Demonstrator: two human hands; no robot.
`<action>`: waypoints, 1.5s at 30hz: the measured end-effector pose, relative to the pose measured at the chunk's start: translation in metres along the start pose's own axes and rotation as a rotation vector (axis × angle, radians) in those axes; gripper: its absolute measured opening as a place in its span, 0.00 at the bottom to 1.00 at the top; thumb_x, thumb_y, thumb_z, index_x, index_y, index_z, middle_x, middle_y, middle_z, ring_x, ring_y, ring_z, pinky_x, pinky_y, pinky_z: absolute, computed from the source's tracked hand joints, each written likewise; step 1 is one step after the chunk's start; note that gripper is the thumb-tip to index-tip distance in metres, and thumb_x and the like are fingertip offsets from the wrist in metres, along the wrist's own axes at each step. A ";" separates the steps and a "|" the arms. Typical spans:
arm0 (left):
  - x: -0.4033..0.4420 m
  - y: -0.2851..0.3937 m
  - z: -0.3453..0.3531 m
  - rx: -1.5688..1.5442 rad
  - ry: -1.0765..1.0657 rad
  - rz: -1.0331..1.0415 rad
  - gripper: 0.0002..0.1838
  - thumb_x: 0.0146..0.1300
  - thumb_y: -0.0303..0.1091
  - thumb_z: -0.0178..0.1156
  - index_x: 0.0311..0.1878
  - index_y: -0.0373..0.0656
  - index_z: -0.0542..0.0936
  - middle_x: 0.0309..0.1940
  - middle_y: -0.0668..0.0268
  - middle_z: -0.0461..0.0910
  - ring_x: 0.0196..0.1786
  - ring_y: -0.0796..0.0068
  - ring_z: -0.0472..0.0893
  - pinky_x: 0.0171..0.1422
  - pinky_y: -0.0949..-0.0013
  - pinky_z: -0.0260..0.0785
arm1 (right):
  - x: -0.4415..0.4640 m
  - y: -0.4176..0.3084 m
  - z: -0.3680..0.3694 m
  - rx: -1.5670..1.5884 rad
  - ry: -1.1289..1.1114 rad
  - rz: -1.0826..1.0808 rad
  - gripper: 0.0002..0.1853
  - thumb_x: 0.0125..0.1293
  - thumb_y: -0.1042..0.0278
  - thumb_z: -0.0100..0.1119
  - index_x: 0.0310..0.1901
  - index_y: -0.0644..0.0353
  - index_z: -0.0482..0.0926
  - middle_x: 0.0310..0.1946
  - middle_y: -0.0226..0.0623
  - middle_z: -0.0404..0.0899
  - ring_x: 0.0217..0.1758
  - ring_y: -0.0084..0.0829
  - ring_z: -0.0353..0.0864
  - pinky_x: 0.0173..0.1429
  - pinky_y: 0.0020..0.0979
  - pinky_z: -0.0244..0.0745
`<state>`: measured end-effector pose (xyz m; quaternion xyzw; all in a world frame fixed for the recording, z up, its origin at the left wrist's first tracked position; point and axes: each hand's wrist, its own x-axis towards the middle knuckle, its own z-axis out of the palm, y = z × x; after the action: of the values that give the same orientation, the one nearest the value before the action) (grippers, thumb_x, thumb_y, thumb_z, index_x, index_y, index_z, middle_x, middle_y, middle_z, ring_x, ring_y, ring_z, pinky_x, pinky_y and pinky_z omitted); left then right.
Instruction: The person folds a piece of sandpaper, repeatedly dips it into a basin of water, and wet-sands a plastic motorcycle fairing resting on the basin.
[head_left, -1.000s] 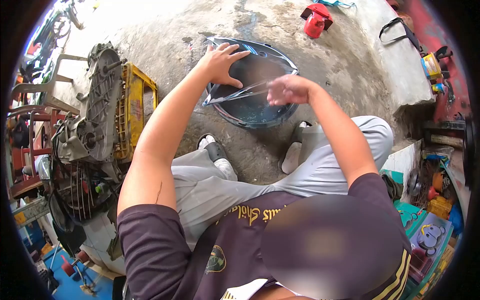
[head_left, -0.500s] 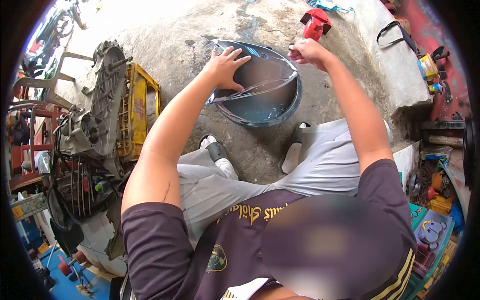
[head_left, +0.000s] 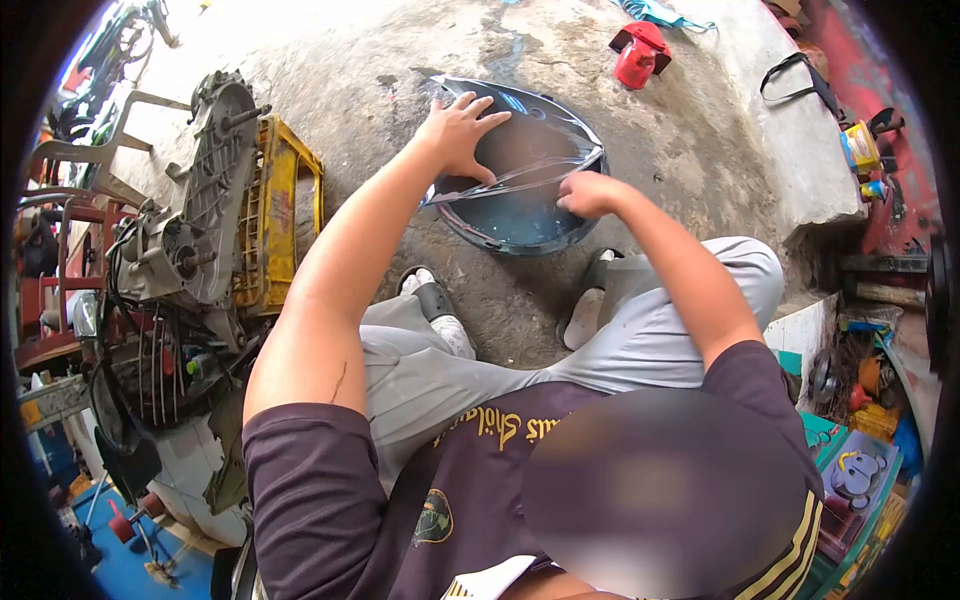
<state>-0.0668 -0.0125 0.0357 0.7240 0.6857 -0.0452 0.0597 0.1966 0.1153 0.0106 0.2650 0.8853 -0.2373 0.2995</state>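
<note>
A dark, glossy pointed panel (head_left: 535,140) with silver and blue stripes lies across the top of a round dark basin (head_left: 520,222) of water on the floor. My left hand (head_left: 460,140) rests on the panel's left part with its fingers spread. Over the basin's right side, by the panel's lower edge, is my right hand (head_left: 587,194), its fingers closed together. Whatever they may hold is hidden.
At the left, a metal engine casing (head_left: 210,190) stands beside a yellow crate (head_left: 283,220). A red object (head_left: 637,62) lies on the floor beyond the basin, near a concrete ledge (head_left: 760,130). My feet are just below the basin.
My right hand went from beside the panel out to the upper right near the red object, then came back down to the basin's right side. My left hand stays spread on the panel.
</note>
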 end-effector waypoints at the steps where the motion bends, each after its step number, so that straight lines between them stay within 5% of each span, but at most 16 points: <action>1: 0.000 -0.001 0.000 -0.005 0.016 0.004 0.67 0.43 0.74 0.80 0.87 0.70 0.60 0.88 0.62 0.56 0.90 0.52 0.53 0.80 0.27 0.59 | 0.004 -0.006 0.013 -0.012 0.063 -0.029 0.21 0.72 0.56 0.60 0.55 0.66 0.88 0.52 0.58 0.89 0.60 0.56 0.87 0.65 0.49 0.80; 6: 0.000 -0.002 0.004 -0.019 0.045 0.011 0.68 0.40 0.77 0.79 0.87 0.68 0.62 0.88 0.63 0.57 0.90 0.53 0.53 0.82 0.27 0.58 | 0.079 -0.001 0.054 -0.363 -0.166 0.051 0.20 0.69 0.60 0.61 0.55 0.61 0.91 0.61 0.53 0.87 0.61 0.50 0.89 0.63 0.47 0.84; 11: 0.000 -0.004 0.006 -0.065 0.065 0.019 0.67 0.41 0.74 0.81 0.87 0.71 0.61 0.88 0.62 0.57 0.89 0.50 0.54 0.81 0.29 0.60 | 0.140 0.017 0.112 -0.410 -0.202 0.027 0.22 0.66 0.63 0.58 0.56 0.65 0.90 0.61 0.55 0.87 0.64 0.47 0.89 0.68 0.44 0.82; 15: 0.001 -0.005 0.002 -0.058 0.039 0.018 0.67 0.41 0.74 0.80 0.87 0.71 0.61 0.88 0.62 0.57 0.89 0.50 0.54 0.81 0.28 0.60 | 0.121 -0.007 0.107 -0.148 -0.124 -0.093 0.17 0.74 0.62 0.56 0.46 0.66 0.90 0.49 0.50 0.91 0.51 0.48 0.90 0.59 0.47 0.81; 17: 0.000 -0.005 0.008 -0.059 0.067 0.021 0.67 0.42 0.74 0.80 0.87 0.70 0.61 0.88 0.62 0.57 0.89 0.51 0.54 0.80 0.29 0.61 | 0.088 -0.015 0.086 1.108 -0.408 0.127 0.17 0.81 0.57 0.56 0.47 0.63 0.87 0.39 0.40 0.89 0.42 0.40 0.88 0.52 0.41 0.81; 20: 0.000 -0.004 0.006 -0.047 0.060 0.021 0.68 0.42 0.75 0.80 0.87 0.70 0.60 0.88 0.62 0.56 0.89 0.51 0.54 0.80 0.29 0.61 | 0.050 -0.018 0.052 1.112 -0.524 0.052 0.14 0.85 0.58 0.54 0.45 0.57 0.84 0.35 0.31 0.84 0.36 0.28 0.82 0.45 0.33 0.78; 24: -0.003 -0.005 0.005 -0.028 0.058 0.038 0.68 0.42 0.76 0.79 0.88 0.71 0.59 0.89 0.62 0.53 0.89 0.51 0.54 0.81 0.29 0.60 | 0.011 -0.017 0.012 1.196 -0.567 0.010 0.13 0.83 0.58 0.58 0.45 0.59 0.84 0.38 0.32 0.85 0.39 0.27 0.85 0.45 0.30 0.79; 31: -0.016 -0.011 0.029 -0.039 0.230 0.089 0.65 0.50 0.78 0.73 0.89 0.67 0.55 0.90 0.59 0.50 0.90 0.51 0.53 0.84 0.29 0.55 | -0.031 -0.056 -0.065 1.122 -0.243 -0.105 0.13 0.83 0.59 0.57 0.45 0.61 0.83 0.40 0.41 0.91 0.45 0.35 0.92 0.53 0.34 0.87; 32: -0.018 -0.012 0.032 -0.035 0.250 0.098 0.63 0.53 0.77 0.72 0.88 0.63 0.57 0.90 0.58 0.50 0.89 0.50 0.53 0.85 0.30 0.54 | -0.020 -0.052 -0.068 1.136 -0.244 -0.177 0.16 0.82 0.59 0.60 0.54 0.67 0.82 0.47 0.47 0.91 0.47 0.39 0.93 0.55 0.38 0.89; 33: -0.019 -0.011 0.033 -0.031 0.268 0.108 0.62 0.55 0.77 0.71 0.88 0.59 0.59 0.90 0.58 0.50 0.89 0.50 0.53 0.85 0.30 0.53 | -0.028 -0.066 -0.080 1.058 -0.157 -0.168 0.14 0.83 0.59 0.56 0.46 0.63 0.82 0.44 0.45 0.91 0.47 0.37 0.92 0.57 0.37 0.87; 39: -0.022 -0.008 0.025 -0.039 0.219 0.108 0.57 0.58 0.77 0.68 0.82 0.48 0.68 0.88 0.55 0.55 0.89 0.50 0.54 0.85 0.31 0.52 | -0.017 -0.091 -0.116 1.027 0.105 -0.214 0.16 0.83 0.58 0.56 0.52 0.66 0.83 0.50 0.46 0.90 0.53 0.36 0.90 0.59 0.37 0.86; 45: -0.024 -0.007 0.029 -0.019 0.273 0.119 0.57 0.60 0.77 0.66 0.85 0.52 0.64 0.88 0.57 0.55 0.90 0.53 0.53 0.86 0.31 0.50 | -0.017 -0.093 -0.141 1.029 0.245 -0.251 0.17 0.83 0.58 0.56 0.54 0.64 0.84 0.53 0.43 0.90 0.58 0.32 0.89 0.64 0.35 0.83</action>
<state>-0.0748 -0.0404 0.0105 0.7621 0.6438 0.0640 -0.0247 0.0940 0.1216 0.1454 0.2955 0.7082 -0.6412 -0.0050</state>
